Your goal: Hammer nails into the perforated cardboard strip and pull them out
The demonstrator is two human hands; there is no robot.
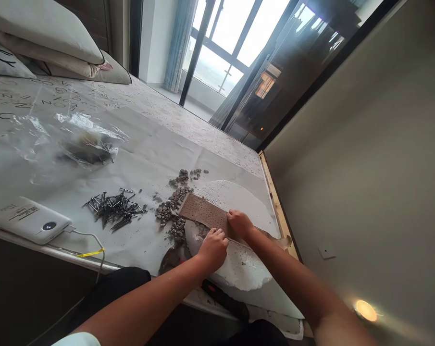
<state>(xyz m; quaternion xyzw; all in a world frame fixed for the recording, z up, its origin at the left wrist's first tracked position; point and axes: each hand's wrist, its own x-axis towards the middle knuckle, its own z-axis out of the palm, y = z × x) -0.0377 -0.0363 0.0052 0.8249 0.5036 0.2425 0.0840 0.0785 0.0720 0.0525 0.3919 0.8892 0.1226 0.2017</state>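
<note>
A brown perforated strip lies across a white foam slab on the bed's near edge. My right hand grips the strip's near end with curled fingers. My left hand is closed in a fist just beside it, pressing on the foam and the strip's edge; what it holds, if anything, is hidden. Grey rubble crumbs lie in a trail along the strip's far end. A pile of dark nails sits to the left on grey paper.
A white power bank with a cable lies at the bed's left edge. A crumpled clear plastic bag rests farther back. Pillows are stacked at the head of the bed. A beige wall runs along the right, windows behind.
</note>
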